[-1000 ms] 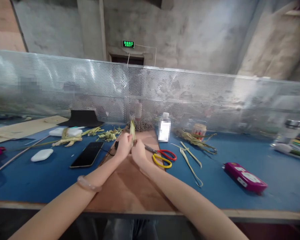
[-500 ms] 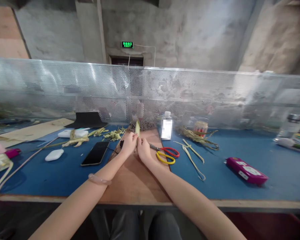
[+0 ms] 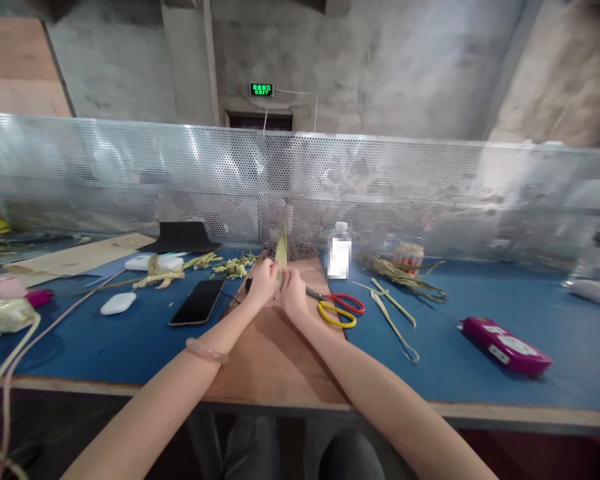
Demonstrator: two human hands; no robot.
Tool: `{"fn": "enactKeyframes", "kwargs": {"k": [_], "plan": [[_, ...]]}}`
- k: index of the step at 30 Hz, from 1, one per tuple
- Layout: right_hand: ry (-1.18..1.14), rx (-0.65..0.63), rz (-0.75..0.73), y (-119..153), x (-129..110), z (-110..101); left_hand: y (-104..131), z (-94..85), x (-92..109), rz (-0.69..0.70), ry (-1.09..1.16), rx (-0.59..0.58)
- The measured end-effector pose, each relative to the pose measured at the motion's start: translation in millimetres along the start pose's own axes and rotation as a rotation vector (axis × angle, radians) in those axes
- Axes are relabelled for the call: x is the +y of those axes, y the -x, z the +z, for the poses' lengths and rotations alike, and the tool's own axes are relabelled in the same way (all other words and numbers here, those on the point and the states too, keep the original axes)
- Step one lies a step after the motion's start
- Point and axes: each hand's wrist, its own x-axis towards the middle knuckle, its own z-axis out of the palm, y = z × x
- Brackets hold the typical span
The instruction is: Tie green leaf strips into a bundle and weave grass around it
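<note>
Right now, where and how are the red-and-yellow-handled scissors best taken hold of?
Most likely by the red loop and yellow loop, coming from the near right. The scissors lie with both loops facing that way, across the right edge of the brown board; the blades point left, partly hidden behind the right hand, which is at the leaf strip.

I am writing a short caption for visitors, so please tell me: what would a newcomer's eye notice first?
Probably the left hand and right hand, together at mid-table, holding a pale green strip. Just right of them lie scissors with one red and one yellow handle; farther right is a magenta packet. Above, a green EXIT sign glows.
</note>
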Motion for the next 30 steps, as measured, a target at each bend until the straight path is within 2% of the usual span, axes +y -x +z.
{"fn": "enactKeyframes", "kwargs": {"k": [16,25,30], "plan": [[0.033,-0.046,-0.079,-5,-1,-8,-1,-4.5,1,0.034,-0.036,0.033],[0.05,-0.07,-0.087,-7,3,-11,1,-7.5,4,0.007,-0.052,-0.001],[0.033,-0.1,-0.066,-10,10,-11,-3,-9.5,-3,-0.026,-0.055,-0.025]]}}
